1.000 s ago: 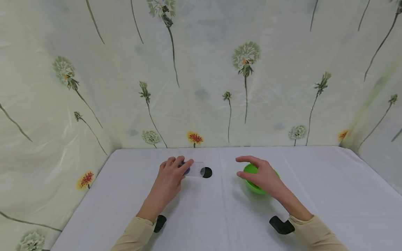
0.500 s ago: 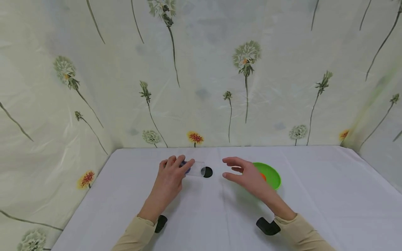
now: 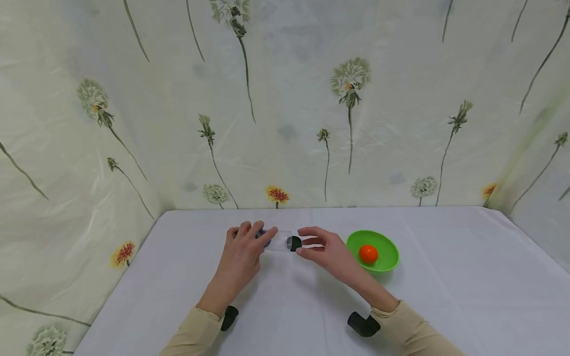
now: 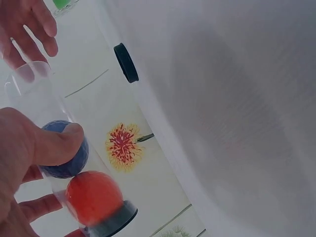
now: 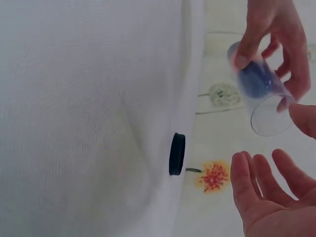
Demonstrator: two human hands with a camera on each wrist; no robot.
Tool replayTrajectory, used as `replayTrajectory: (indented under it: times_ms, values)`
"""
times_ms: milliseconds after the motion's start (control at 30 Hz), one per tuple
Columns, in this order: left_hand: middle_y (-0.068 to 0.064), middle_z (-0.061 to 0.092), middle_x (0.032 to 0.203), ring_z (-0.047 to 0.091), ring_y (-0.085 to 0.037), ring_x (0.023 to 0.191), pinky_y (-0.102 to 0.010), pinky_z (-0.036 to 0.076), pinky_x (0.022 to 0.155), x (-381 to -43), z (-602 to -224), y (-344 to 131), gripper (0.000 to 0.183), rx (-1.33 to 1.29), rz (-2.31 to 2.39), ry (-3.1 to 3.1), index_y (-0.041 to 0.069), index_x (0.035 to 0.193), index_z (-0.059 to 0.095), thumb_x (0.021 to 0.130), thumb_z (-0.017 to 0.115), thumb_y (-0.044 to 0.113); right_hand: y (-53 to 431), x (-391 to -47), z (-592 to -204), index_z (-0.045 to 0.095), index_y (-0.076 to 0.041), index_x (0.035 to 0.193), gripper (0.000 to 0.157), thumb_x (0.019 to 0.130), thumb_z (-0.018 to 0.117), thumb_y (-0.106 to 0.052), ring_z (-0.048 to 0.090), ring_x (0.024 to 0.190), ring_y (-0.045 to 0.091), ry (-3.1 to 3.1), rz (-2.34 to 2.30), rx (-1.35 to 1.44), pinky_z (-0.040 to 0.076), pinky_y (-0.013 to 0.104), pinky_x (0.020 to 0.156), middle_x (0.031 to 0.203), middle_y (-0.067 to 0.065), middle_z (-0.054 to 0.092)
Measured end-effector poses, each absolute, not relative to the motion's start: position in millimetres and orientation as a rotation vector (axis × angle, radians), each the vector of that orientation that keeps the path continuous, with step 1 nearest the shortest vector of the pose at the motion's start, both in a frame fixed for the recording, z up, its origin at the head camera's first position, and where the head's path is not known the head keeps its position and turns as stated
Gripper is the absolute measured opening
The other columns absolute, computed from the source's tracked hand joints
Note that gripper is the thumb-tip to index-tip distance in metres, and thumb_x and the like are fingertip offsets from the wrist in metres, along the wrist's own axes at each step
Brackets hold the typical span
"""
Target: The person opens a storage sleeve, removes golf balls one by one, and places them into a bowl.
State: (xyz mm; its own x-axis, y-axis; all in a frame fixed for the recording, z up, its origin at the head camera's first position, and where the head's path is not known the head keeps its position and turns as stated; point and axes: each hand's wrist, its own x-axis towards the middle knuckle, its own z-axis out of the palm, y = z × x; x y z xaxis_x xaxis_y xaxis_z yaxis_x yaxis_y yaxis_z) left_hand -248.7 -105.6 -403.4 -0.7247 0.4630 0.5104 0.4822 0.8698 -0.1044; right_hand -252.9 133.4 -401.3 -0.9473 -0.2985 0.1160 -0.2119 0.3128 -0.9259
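My left hand (image 3: 240, 254) grips a clear plastic tube (image 3: 278, 241) lying sideways in the head view, its open end toward my right hand. Inside it, the left wrist view shows a blue ball (image 4: 74, 165) partly behind my thumb, and a red ball (image 4: 94, 197) against a dark end cap (image 4: 117, 220). My right hand (image 3: 331, 253) holds nothing; its fingers and thumb are parted close to the tube's open mouth (image 5: 270, 129). A loose black lid (image 5: 177, 154) rests on the white tablecloth, overlapped by the tube's end in the head view.
To the right stands a green bowl (image 3: 388, 253) with an orange ball (image 3: 368, 254) in it. Behind the table (image 3: 285, 306) hangs a flower-printed sheet (image 3: 285, 163). Dark wrist mounts (image 3: 363, 324) project below both sleeves.
My right hand has moved left from over the green bowl to beside the tube's open end, uncovering the bowl and orange ball. The left hand and tube have hardly moved.
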Motion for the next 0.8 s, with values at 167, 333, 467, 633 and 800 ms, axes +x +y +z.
replayTrajectory:
  times_ms: [167, 333, 467, 633, 800]
  values:
    - [-0.004, 0.051, 0.126, 0.046, -0.027, 0.112, -0.05, 0.038, 0.089, -248, -405, -106, 0.062, -0.692, -0.034, -2.487, 0.028, 0.134, 0.056, 0.081, 0.079, 0.005, 123, -254, -403, 0.059, -0.014, 0.132, 0.047, 0.089, 0.074, -0.028, 0.062, 0.11, 0.024, 2.453, -1.751, -0.477, 0.053, 0.038, 0.088, 0.132, 0.008, 0.058]
    - [-0.004, 0.052, 0.125, 0.046, -0.027, 0.112, -0.049, 0.038, 0.089, -248, -405, -107, 0.062, -0.696, -0.03, -2.475, 0.028, 0.133, 0.057, 0.08, 0.079, 0.003, 117, -256, -404, 0.06, -0.013, 0.131, 0.045, 0.09, 0.073, -0.027, 0.064, 0.102, 0.022, 2.426, -1.775, -0.476, 0.054, 0.036, 0.085, 0.13, 0.011, 0.06]
    - [-0.005, 0.051, 0.125, 0.046, -0.027, 0.111, -0.05, 0.038, 0.089, -248, -405, -107, 0.062, -0.7, -0.018, -2.462, 0.027, 0.133, 0.058, 0.079, 0.078, 0.002, 114, -256, -405, 0.058, -0.01, 0.132, 0.048, 0.09, 0.074, -0.026, 0.066, 0.099, 0.027, 2.354, -1.825, -0.437, 0.054, 0.035, 0.086, 0.129, 0.013, 0.059]
    - [-0.005, 0.051, 0.125, 0.045, -0.028, 0.112, -0.05, 0.037, 0.09, -249, -405, -107, 0.063, -0.704, -0.022, -2.449, 0.027, 0.132, 0.058, 0.078, 0.077, 0.0, 112, -255, -404, 0.057, -0.009, 0.133, 0.049, 0.09, 0.074, -0.025, 0.065, 0.102, 0.033, 2.296, -1.869, -0.407, 0.053, 0.035, 0.086, 0.13, 0.015, 0.057]
    - [-0.006, 0.05, 0.126, 0.043, -0.029, 0.115, -0.053, 0.036, 0.092, -248, -405, -108, 0.067, -0.704, -0.014, -2.44, 0.028, 0.132, 0.056, 0.075, 0.078, -0.002, 111, -254, -405, 0.058, -0.01, 0.132, 0.049, 0.089, 0.075, -0.026, 0.066, 0.097, 0.025, 2.292, -1.879, -0.377, 0.053, 0.036, 0.087, 0.127, 0.011, 0.059]
